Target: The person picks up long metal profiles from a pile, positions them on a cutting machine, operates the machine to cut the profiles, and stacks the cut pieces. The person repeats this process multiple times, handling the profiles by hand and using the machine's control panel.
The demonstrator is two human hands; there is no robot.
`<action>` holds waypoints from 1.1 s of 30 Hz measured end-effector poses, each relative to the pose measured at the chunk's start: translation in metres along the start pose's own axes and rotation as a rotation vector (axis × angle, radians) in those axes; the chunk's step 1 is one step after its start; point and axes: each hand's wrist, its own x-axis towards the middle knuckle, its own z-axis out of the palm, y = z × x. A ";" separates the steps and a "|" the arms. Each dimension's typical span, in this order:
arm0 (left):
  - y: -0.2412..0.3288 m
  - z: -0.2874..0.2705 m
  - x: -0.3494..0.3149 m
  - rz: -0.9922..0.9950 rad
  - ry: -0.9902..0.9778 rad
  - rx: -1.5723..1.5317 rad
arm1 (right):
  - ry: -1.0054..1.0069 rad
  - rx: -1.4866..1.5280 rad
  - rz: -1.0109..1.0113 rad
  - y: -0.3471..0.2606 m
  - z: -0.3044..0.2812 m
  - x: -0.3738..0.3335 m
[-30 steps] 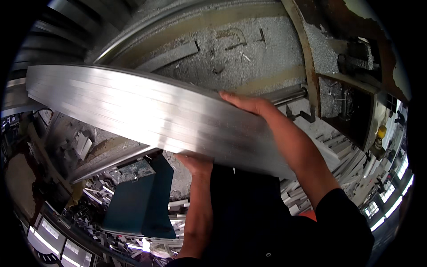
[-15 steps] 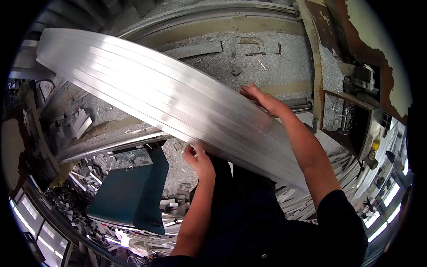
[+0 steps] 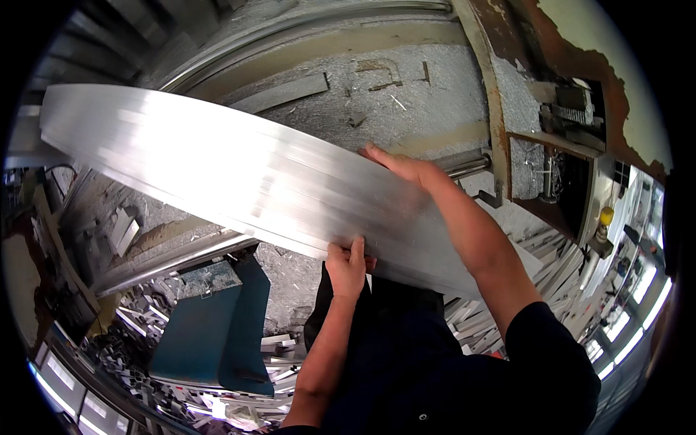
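Note:
A long, wide, silvery aluminium profile (image 3: 217, 156) with lengthwise grooves runs slantwise from the far left to my waist. Bright glare covers much of its upper face. At its near edge, my left hand (image 3: 348, 270) grips it with the thumb on top and some fingers under the edge. My right hand (image 3: 400, 167) holds the opposite edge, its fingertips partly hidden there. Beneath the profile lies a machine bed (image 3: 435, 101) strewn with metal chips.
A flat metal strip (image 3: 283, 93) and rusty bracket shapes (image 3: 380, 75) lie on the bed. A rusty frame upright (image 3: 493, 94) stands to the right. Below left is a dark teal metal cover (image 3: 196, 326) among heaped offcuts. More long strips (image 3: 558, 283) lie low on the right.
My left hand, loosely curled beside the near edge before, now grips it. The profile's far left end has swung toward me. My right hand stays on the far edge; the whole view has shifted slightly.

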 end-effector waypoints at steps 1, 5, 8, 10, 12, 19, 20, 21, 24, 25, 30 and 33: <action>-0.004 -0.002 -0.002 -0.023 0.012 -0.041 | -0.075 0.046 0.083 -0.012 0.003 -0.010; 0.002 -0.005 0.005 -0.108 -0.046 -0.115 | 0.042 -0.068 0.106 -0.029 0.000 -0.020; 0.021 -0.019 0.009 -0.242 -0.160 -0.151 | -0.079 -0.013 0.091 -0.038 0.001 -0.029; 0.018 -0.023 0.005 -0.189 -0.142 -0.105 | 0.063 -0.141 -0.132 -0.004 0.000 -0.001; 0.003 -0.022 0.009 -0.141 -0.151 -0.107 | 0.039 -0.119 -0.188 0.002 -0.006 -0.002; -0.004 -0.055 -0.004 -0.214 -0.184 0.094 | 0.355 -0.352 -0.280 0.004 0.023 0.005; -0.006 -0.067 -0.005 -0.298 -0.284 0.129 | 0.531 -0.287 -0.413 0.018 0.030 0.003; 0.023 -0.054 -0.026 -0.393 -0.319 0.321 | 0.704 -0.216 -0.549 0.025 0.034 -0.003; 0.054 -0.006 -0.057 -0.303 -0.558 0.677 | 1.136 -0.009 -0.950 0.064 0.036 -0.062; 0.067 -0.003 -0.040 -0.115 -0.646 0.684 | 1.206 -0.035 -0.961 0.064 0.038 -0.081; 0.158 0.143 -0.112 0.797 -0.944 0.489 | 1.284 -0.148 -0.904 0.176 0.078 -0.185; 0.185 0.257 -0.150 1.352 -0.935 0.473 | 1.260 0.012 -0.535 0.239 0.127 -0.232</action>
